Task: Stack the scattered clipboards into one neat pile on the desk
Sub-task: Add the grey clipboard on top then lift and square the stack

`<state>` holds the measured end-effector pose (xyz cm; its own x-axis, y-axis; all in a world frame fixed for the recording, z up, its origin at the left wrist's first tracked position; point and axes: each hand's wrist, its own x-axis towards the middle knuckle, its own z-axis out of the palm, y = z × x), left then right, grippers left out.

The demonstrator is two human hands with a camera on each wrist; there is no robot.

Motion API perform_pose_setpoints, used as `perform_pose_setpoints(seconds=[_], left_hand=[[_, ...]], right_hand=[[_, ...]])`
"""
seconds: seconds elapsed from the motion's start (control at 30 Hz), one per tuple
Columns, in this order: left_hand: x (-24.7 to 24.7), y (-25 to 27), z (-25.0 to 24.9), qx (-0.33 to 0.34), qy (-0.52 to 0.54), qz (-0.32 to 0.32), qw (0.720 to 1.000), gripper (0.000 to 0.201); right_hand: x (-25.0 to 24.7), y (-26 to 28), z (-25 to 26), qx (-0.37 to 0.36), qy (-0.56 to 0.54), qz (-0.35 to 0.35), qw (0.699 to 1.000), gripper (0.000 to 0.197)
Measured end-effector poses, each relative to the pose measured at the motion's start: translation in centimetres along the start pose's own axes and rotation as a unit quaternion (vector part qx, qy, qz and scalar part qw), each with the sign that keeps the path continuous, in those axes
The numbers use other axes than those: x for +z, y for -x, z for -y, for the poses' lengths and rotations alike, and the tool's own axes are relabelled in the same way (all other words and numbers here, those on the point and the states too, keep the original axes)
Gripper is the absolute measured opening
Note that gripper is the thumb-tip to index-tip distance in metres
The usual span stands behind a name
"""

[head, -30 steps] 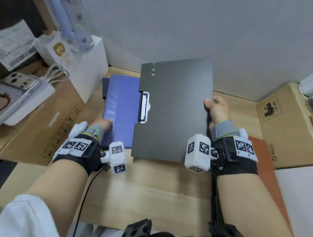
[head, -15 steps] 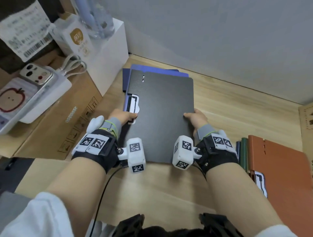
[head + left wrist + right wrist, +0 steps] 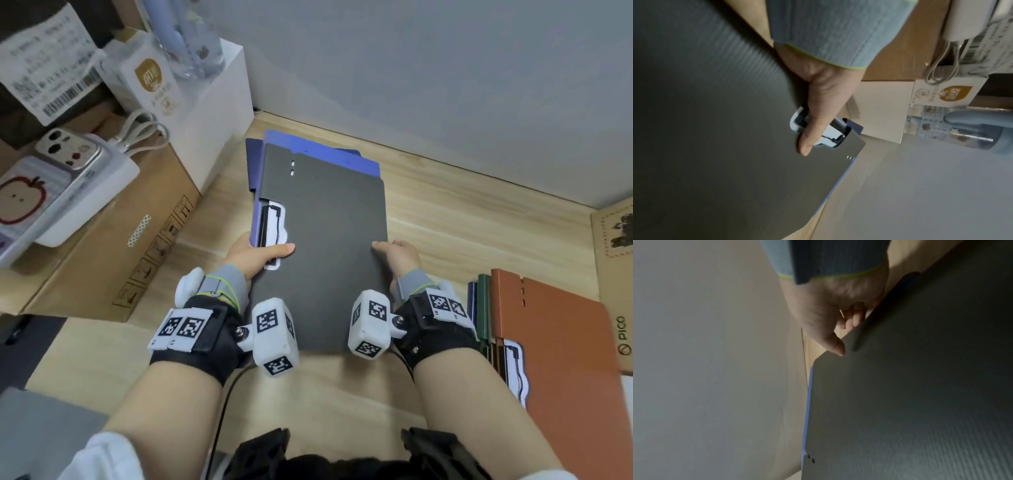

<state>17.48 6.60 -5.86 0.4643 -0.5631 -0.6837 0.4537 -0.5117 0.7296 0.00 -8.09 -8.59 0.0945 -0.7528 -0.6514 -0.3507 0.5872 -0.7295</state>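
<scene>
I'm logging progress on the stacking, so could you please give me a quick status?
Both hands, left and right, gripping black clipboard by its side edges. Board lying on blue clipboards, slightly offset. Orange clipboard and others not yet stacked. Nothing blocking.

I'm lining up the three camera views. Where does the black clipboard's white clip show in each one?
Head: white clip at the black clipboard's left edge, under the left hand's thumb.
Left wrist: mid-frame, beneath the thumb.
Right wrist: not in view.
Shared landmark: the blue clipboard's edge.
</scene>
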Motion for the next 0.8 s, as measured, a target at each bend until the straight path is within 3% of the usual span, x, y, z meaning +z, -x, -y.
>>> perform_pose_setpoints(seconds=[0.1, 0.27, 0.43, 0.53, 0.7, 0.8], left_hand=[[0.5, 1.2, 0.2, 0.041, 0.017, 0.013, 0.999, 0.046], [2.1, 3.5, -0.4, 0.104, 0.014, 0.064, 0.992, 0.049], [6.1, 5.7, -1.1, 0.161, -0.032, 0.156, 0.974, 0.039], [9.3, 6.7, -0.7, 0.147, -0.082, 0.216, 0.962, 0.034], [15.5, 8.9, 1.5, 0.048, -0.164, 0.274, 0.946, 0.009], [18.5, 9.3, 3.8, 0.018, -0.203, 0.278, 0.939, 0.022]], right_hand=[[-1.0, 0.8, -1.0, 0.009, -0.044, 0.006, 0.999, 0.017], [-3.7, 1.0, -1.2, -0.033, -0.063, -0.049, 0.996, 0.058], [-9.8, 4.8, 1.4, -0.134, -0.144, -0.125, 0.973, 0.043], [-13.9, 5.9, 1.7, -0.161, -0.136, -0.164, 0.964, 0.038], [-21.5, 7.9, -2.3, -0.15, -0.121, -0.213, 0.958, 0.024], [-24.5, 9.2, -5.2, -0.129, -0.106, -0.242, 0.956, 0.019]])
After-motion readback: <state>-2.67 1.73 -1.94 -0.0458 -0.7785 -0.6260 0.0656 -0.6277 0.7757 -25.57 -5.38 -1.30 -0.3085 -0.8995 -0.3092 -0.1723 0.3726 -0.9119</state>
